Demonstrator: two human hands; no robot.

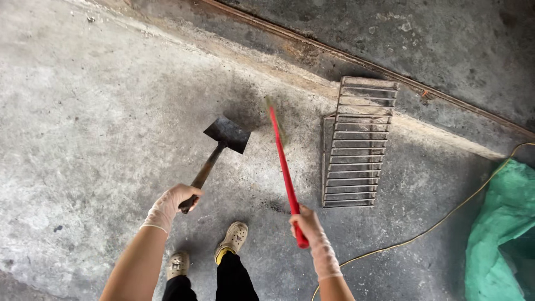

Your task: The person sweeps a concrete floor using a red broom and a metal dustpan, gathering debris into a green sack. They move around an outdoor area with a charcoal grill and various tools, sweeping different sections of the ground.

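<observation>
Two gloved hands clamped: left hand on shovel, blade at 1 o'clock; right hand on red broom, bristles blurred

I'm on the single head view here, looking steeply down from standing height at the concrete floor, tilted a little forward. My own forearms and feet enter from the bottom edge, close in; the floor beyond sits farther off.

A rough work yard: stained concrete floor, rusty metal rack.
</observation>
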